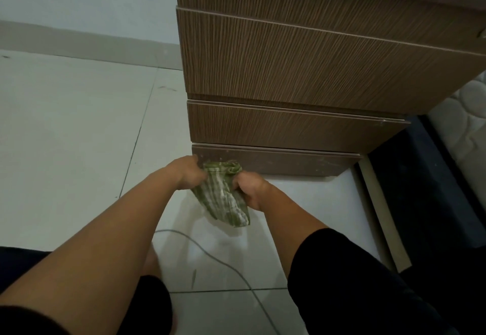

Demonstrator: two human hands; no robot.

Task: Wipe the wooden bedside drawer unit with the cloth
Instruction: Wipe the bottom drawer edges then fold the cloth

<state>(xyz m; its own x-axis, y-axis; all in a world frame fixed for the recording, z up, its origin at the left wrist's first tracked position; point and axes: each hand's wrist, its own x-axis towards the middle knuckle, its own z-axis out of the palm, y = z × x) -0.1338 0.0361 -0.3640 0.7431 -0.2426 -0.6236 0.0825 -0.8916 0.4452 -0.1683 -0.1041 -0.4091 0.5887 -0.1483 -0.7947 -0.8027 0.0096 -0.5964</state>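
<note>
green-and-white checked cloth (pixel 223 194) is seen low in the head view, held between both hands just in front of the dusty kick board (pixel 276 161) at the foot of the wooden drawer unit (pixel 302 71). the left hand (pixel 189 174) is curled round the cloth's left edge, near the left corner of the board; the right hand (pixel 248 190) is clenched on its right side, and the loose tail of the cloth is left hanging toward the near floor. the top fold of the cloth appears to touch or nearly touch the board, though contact cannot be told for certain.

the step in hand is judged to be the bunching or regripping of the cloth ahead of a wipe along the lowest strip, where pale specks are still to be seen. for the next move a firm pad of cloth would be needed, pressed flat to the board and drawn from the left corner toward the right.

open room is offered on the left, where bare pale tiles (pixel 79 129) run to the skirting (pixel 79 40). on the right the board's end is closed in by a dark bed base (pixel 420 177) and a mattress (pixel 468 119), so a stroke would have to be stopped short there. overhead, the lower drawer front (pixel 289 124) stands out beyond the board, and its edge is to be minded by the knuckles. a thin cable (pixel 210 255) lies on the near floor between the arms
</note>
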